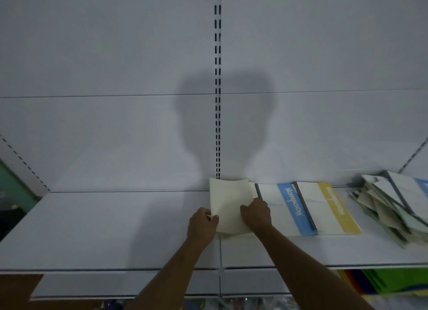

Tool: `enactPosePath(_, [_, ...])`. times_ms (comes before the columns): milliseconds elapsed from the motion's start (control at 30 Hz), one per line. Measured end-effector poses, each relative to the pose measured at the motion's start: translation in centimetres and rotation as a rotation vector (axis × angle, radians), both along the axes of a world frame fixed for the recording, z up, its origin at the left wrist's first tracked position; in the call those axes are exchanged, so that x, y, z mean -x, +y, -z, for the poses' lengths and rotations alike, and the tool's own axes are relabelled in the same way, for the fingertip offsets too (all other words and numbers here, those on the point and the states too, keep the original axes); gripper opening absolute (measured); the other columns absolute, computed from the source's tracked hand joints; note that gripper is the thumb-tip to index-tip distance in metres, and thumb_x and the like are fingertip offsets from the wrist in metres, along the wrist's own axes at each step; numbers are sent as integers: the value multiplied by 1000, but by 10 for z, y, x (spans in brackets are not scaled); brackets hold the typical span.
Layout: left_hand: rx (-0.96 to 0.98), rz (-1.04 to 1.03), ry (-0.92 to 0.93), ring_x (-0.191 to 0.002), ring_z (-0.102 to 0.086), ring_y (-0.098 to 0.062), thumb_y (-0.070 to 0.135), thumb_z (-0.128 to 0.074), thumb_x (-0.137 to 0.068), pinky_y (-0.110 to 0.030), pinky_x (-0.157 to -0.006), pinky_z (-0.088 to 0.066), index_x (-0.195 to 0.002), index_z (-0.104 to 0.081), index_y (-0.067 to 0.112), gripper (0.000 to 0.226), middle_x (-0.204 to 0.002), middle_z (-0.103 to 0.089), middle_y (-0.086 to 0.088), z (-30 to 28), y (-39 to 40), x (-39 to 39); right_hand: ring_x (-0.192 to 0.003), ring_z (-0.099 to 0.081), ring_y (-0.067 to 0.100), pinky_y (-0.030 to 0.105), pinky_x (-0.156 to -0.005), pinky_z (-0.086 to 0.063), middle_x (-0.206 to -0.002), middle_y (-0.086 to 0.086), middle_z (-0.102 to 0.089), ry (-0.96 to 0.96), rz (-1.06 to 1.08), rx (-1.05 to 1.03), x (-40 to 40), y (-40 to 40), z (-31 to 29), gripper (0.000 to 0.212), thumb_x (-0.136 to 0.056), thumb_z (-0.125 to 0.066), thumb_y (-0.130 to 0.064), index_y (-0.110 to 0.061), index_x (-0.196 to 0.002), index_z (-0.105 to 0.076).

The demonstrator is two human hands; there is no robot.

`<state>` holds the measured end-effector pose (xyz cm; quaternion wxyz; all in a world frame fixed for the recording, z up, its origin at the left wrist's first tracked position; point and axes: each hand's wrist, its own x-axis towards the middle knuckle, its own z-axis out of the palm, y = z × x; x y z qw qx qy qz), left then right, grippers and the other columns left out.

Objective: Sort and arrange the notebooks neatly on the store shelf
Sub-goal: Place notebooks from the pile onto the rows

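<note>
here both hands are on one cream notebook [228, 205], which lies flat on the white shelf [115, 228]. i take the blue notebook [283, 208] as the landmark. the cream notebook is just on its left, touching or slightly overlapping its edge, i cannot tell which. its long axis goes from the front lip of the shelf toward the back wall, the same way as the blue notebook.

the left hand [201, 225] pinches the near left edge of the cream notebook, thumb on top. the right hand [256, 213] has its fingers curled on the right side of it, next to the blue notebook; it seems to hold the cover or pages there.

right of the blue notebook lies a yellow notebook [328, 208], overlapping it, and farther right a messy pile [391, 208] of notebooks waits.

i think the next move is to square the cream notebook against the blue one. the right hand is nearer to that seam, so it should guide.
</note>
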<state>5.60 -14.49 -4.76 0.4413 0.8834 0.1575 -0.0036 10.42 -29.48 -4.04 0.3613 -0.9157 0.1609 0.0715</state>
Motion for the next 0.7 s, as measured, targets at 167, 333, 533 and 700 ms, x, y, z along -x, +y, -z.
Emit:
enactPosePath(167, [-48,74,-2,-97,-63,-20,23,-61,-90,-20,-75,-46,-122,-56,7,36,-113,-66,-10,-3,-9,4,-118,-46,31,39,-98,-42,-126,16,-45,19,-23,28,2,-7,4,49,-85,-55,-24,-1,-127,-45])
enactPosePath(333, [-77,84,20,-92,-62,-18,20,-62,-88,-22,-74,-47,-126,-54,7,40,-108,-65,-11,-2,-13,7,-122,-43,29,39,-101,-39,-131,13,-44,16,-46,100,4,-10,5,53,-85,-54,-22,-5,-133,-39])
enactPosePath(533, [-120,86,33,-95,-61,-20,24,-60,-90,-24,-75,-46,-125,-52,6,40,-113,-63,-12,1,-14,6,-126,-41,29,39,-103,-37,-135,13,-42,1,-70,44,11,-15,4,57,-87,-53,-20,-6,-139,-34])
enactPosePath(700, [-224,-5,20,-106,-55,-25,28,-59,-87,-36,-85,-49,-122,-49,9,41,-118,-53,-11,-5,-23,0,-120,-47,27,37,-99,-42,-129,12,-48,-43,-28,58,18,-25,-8,47,-87,-53,-23,-6,-130,-44])
